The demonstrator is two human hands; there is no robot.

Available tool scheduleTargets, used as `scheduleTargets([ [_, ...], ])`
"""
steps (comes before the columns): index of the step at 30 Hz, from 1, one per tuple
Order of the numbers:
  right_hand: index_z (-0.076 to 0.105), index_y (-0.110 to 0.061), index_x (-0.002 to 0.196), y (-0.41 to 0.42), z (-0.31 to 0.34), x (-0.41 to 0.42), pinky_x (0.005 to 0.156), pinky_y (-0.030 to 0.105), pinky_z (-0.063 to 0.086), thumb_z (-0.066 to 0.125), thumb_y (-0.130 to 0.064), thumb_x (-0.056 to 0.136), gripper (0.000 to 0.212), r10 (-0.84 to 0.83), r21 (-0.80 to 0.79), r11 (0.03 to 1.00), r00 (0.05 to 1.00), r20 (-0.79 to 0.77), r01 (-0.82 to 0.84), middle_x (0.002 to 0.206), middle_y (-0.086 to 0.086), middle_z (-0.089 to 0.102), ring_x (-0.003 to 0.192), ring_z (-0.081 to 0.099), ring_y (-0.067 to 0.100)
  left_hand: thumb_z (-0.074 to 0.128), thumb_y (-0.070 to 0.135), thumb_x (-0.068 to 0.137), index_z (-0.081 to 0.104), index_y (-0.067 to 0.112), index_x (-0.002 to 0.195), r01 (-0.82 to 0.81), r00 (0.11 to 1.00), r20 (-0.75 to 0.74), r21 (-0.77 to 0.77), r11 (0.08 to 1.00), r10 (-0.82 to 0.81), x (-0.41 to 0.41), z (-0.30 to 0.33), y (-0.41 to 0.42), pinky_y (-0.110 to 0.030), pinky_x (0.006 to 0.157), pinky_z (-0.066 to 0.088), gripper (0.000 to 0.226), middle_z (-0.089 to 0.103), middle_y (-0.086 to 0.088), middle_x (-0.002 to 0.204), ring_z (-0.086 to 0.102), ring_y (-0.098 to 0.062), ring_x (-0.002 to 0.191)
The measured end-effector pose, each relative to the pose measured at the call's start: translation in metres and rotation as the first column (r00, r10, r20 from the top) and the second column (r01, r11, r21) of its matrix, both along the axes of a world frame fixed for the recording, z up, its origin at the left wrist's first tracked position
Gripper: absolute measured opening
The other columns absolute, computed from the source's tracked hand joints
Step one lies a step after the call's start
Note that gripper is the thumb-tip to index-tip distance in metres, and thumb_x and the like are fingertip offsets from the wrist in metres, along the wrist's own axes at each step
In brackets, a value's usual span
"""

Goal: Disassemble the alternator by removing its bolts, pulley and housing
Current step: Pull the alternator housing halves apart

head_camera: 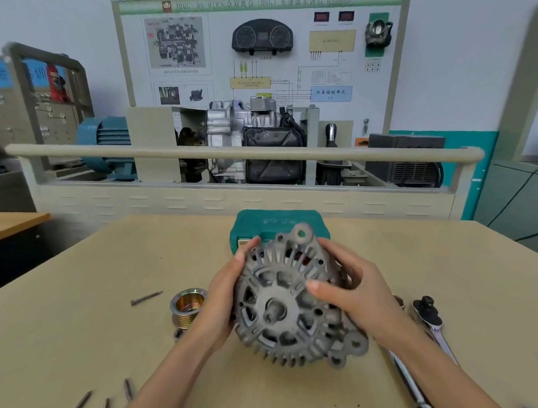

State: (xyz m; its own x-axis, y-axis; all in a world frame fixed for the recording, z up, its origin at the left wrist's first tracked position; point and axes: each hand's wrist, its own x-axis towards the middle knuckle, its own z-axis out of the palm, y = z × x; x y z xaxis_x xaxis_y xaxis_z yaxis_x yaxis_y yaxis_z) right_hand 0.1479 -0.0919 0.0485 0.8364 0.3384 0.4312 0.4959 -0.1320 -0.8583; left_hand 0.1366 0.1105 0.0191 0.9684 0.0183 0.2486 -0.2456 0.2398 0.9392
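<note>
The grey cast alternator (287, 309) stands on edge at the middle of the table, its front housing and bare shaft facing me. My left hand (227, 291) grips its left rim, fingers curled over the top edge. My right hand (347, 287) holds its right side, thumb pressed on the front face and fingers wrapped behind. The removed pulley (187, 306) lies on the table just left of my left hand. One long bolt (146, 297) lies further left. Three more bolts (108, 397) lie near the front edge.
A green tool case (276, 222) sits right behind the alternator. A ratchet wrench (426, 315) and a long chrome bar (408, 382) lie to the right under my right forearm. A small nut (178, 334) lies below the pulley. A training bench with a rail (233, 153) stands behind the table.
</note>
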Motion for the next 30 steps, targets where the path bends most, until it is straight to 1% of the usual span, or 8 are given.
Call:
scheduleTargets([
  [4,0.029,-0.061,0.129,0.003,-0.016,-0.018,0.105,0.015,0.026,0.071,-0.068,0.052,0.088,0.035,-0.324,0.946,0.977,0.209,0.035,0.145,-0.036,0.01,0.133,0.015,-0.016,0.041,0.024,0.095,0.059,0.036,0.12,-0.042,0.999,-0.019,0.08,0.996,0.044,-0.001,0.001,0.01,-0.024,0.079,0.054,0.033,0.068,0.014,0.115,0.065,-0.007,0.104],
  [8,-0.025,-0.047,0.139,0.004,-0.021,-0.028,0.118,0.032,0.007,0.071,-0.074,0.049,0.135,-0.024,-0.393,0.918,0.997,0.069,0.049,0.144,-0.033,-0.029,0.14,-0.014,-0.004,0.052,0.058,0.077,0.075,0.035,0.091,0.053,0.956,-0.294,0.096,0.994,-0.022,-0.018,0.014,0.01,-0.022,0.058,0.055,0.035,0.074,0.005,0.097,0.072,-0.015,0.086],
  [11,-0.041,-0.044,0.131,0.002,-0.018,-0.031,0.119,0.047,0.005,0.076,-0.071,0.047,0.146,0.002,-0.557,0.83,1.0,-0.017,-0.011,0.144,-0.03,-0.021,0.143,-0.011,0.01,0.058,0.071,0.057,0.077,0.016,0.086,0.167,0.872,-0.483,0.148,0.975,-0.076,-0.012,0.033,0.012,-0.029,0.062,0.055,0.065,0.073,-0.014,0.098,0.072,-0.028,0.083],
  [15,-0.033,-0.042,0.136,0.004,-0.025,-0.028,0.115,0.027,0.023,0.081,-0.048,0.063,0.136,0.063,-0.479,0.876,0.998,-0.022,-0.066,0.119,-0.036,0.0,0.136,0.017,0.005,0.066,0.062,0.067,0.074,0.018,0.101,0.241,0.86,-0.486,0.121,0.963,-0.154,0.002,0.037,0.007,-0.032,0.063,0.058,0.056,0.072,-0.014,0.104,0.071,-0.029,0.089],
  [19,-0.021,-0.058,0.133,0.003,-0.033,-0.024,0.109,0.014,0.027,0.08,-0.051,0.06,0.125,0.08,-0.415,0.909,0.992,0.097,-0.033,0.128,-0.033,-0.002,0.133,0.018,-0.003,0.07,0.059,0.07,0.074,0.024,0.101,0.247,0.911,-0.358,0.081,0.966,-0.203,0.008,0.027,0.01,-0.033,0.072,0.058,0.048,0.07,-0.011,0.112,0.068,-0.027,0.101],
  [23,-0.02,-0.046,0.141,0.002,-0.029,-0.017,0.11,0.034,0.034,0.07,-0.062,0.061,0.121,0.092,-0.517,0.839,0.893,0.441,0.168,0.142,-0.014,-0.002,0.136,0.015,0.01,0.069,0.064,0.069,0.072,0.022,0.106,0.038,0.995,-0.101,0.1,0.994,-0.027,0.012,0.014,0.011,-0.041,0.088,0.054,0.056,0.068,-0.011,0.114,0.066,-0.027,0.105],
  [26,0.001,-0.019,0.146,0.001,-0.039,-0.005,0.103,0.053,0.038,0.07,-0.062,0.065,0.115,0.14,-0.483,0.758,0.615,0.776,0.437,0.141,0.014,0.015,0.134,0.021,0.03,0.054,0.057,0.08,0.074,0.022,0.091,-0.212,0.966,0.166,0.052,0.976,0.2,0.01,-0.003,0.006,-0.04,0.09,0.051,0.042,0.07,-0.004,0.11,0.064,-0.023,0.105],
  [30,0.004,-0.015,0.144,-0.012,-0.033,0.004,0.102,0.05,0.04,0.075,-0.058,0.064,0.115,0.273,-0.553,0.712,0.554,0.786,0.434,0.142,0.019,0.015,0.134,0.021,0.031,0.051,0.053,0.089,0.061,0.03,0.117,-0.362,0.91,0.246,0.076,0.929,0.334,0.005,-0.01,0.0,-0.031,0.097,0.046,0.038,0.06,0.015,0.126,0.055,-0.008,0.118],
])
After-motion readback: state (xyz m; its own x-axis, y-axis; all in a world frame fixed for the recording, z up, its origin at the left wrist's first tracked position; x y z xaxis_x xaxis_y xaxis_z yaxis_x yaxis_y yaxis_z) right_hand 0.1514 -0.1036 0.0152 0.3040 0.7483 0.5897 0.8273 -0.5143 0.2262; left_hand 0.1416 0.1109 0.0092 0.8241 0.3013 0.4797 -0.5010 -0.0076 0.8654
